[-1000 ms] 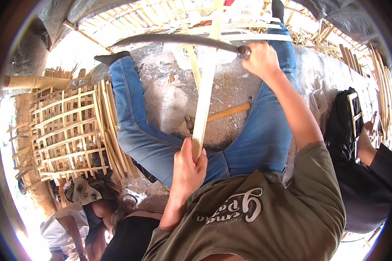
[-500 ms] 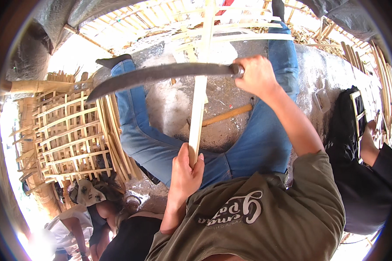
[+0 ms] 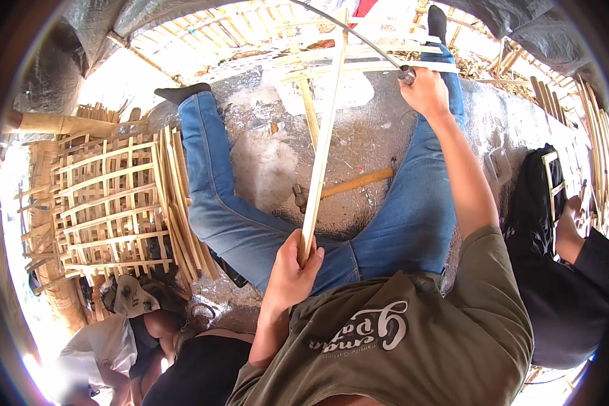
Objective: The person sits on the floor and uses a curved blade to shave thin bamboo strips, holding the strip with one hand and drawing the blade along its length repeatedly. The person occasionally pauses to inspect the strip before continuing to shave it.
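My left hand [image 3: 295, 272] is closed around the lower end of a long pale bamboo strip [image 3: 325, 139], which slants up and away in front of my lap. My right hand [image 3: 426, 92] grips the handle of a machete [image 3: 374, 46] beyond my right knee. Its dark blade is seen nearly edge-on, running up and left across the strip's far end in the picture; whether they touch I cannot tell. A hammer [image 3: 357, 183] with a wooden handle lies on the ground between my legs, its head by the strip. Several crossed bamboo slats [image 3: 379, 67] lie near my right foot.
A lattice of bamboo slats [image 3: 108, 210] stands at the left, beside a bundle of strips [image 3: 183, 210]. People sit close by at the lower left and at the right, one in dark clothes [image 3: 561, 304]. A clear plastic container [image 3: 499, 166] lies right of my leg.
My right hand has moved forward and slightly right with the machete, whose blade has turned from broadside to nearly edge-on. The bamboo strip in my left hand tilts further right, uncovering the hammer head.
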Demonstrator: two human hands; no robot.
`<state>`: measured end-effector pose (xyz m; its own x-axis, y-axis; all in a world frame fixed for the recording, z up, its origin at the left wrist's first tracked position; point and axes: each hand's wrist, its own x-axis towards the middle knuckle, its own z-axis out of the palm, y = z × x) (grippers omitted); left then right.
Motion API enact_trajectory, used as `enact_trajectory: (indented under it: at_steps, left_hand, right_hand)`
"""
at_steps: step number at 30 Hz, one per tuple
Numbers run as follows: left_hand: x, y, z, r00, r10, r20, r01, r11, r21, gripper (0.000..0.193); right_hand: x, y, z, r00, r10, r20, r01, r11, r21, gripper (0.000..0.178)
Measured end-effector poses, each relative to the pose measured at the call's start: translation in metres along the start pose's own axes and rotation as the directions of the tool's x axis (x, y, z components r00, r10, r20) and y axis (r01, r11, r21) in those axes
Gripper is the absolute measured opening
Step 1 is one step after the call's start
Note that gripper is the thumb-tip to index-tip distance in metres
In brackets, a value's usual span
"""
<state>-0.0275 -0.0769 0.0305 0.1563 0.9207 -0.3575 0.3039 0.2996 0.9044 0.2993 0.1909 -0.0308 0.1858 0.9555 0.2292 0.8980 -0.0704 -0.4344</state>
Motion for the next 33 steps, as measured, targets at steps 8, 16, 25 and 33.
enact_trajectory:
  at_steps: [8,16,25,33]
  left_hand:
    - [0.016,0.0,0.004,0.99,-0.069,0.123,0.108,0.934,-0.342,0.017]
    - [0.028,0.019,0.006,0.983,-0.095,0.156,0.151,0.903,-0.403,0.013]
    - [0.028,0.018,0.021,0.962,0.236,-0.137,-0.218,0.967,0.134,0.025]
    - [0.01,0.021,0.024,0.994,0.094,-0.06,-0.085,0.987,0.133,0.029]
  right_hand:
    - [-0.069,-0.029,-0.02,0.968,-0.058,0.245,-0.015,0.958,0.286,0.019]
    - [-0.155,-0.071,-0.039,0.901,-0.353,0.254,0.243,0.893,0.379,0.017]
    - [-0.17,-0.09,-0.042,0.889,-0.371,0.269,0.283,0.906,0.313,0.026]
    - [-0.139,-0.066,-0.022,0.957,-0.258,0.134,0.247,0.965,0.091,0.008]
